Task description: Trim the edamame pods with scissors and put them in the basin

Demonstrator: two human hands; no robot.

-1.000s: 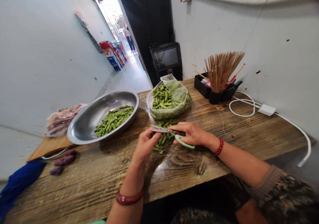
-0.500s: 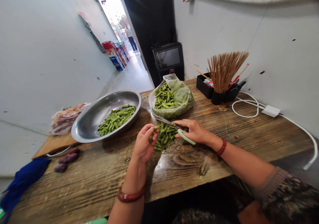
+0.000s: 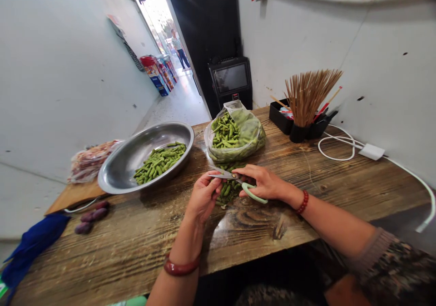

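My right hand grips a pair of scissors by its pale green handles, blades pointing left and parted. At the blade tips is my left hand, its thumb and fingers closed in a pinch on an edamame pod that they mostly cover. Beneath both hands lies a small heap of edamame pods on the wooden table, partly hidden by them. Just behind stands a clear plastic bag full of green pods. To the left a wide steel basin holds more pods.
Left of the basin, a bag of pinkish food rests on a wooden board. Several purple-red oval things and a blue cloth lie nearby. At right are a black holder of wooden skewers and a white cable.
My left hand has moved slightly right and up, bringing its fingertips to the scissor blades. The blades have swung lower onto the fingertips, and the pod is now mostly covered.
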